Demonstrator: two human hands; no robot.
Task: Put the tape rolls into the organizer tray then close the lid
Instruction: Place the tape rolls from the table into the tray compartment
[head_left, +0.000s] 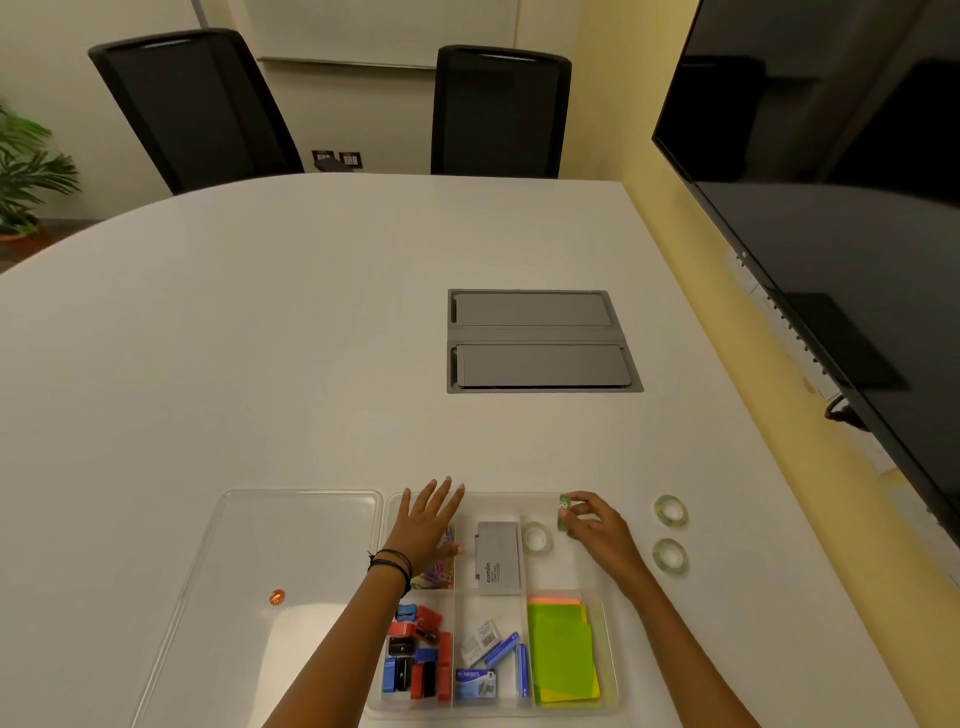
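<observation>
pinching green tape roll (564, 512) over far-right compartment of organizer tray (612, 654): right hand (597, 530). left hand (428, 525) released, flat on far-left compartment. lid (291, 545) left of tray.

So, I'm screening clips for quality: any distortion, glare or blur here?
Head view: wide-angle distortion bows the table and tilts the wall screen; the clear lid carries a soft sheen; the tape roll pinched by the right hand looks slightly soft.
</observation>
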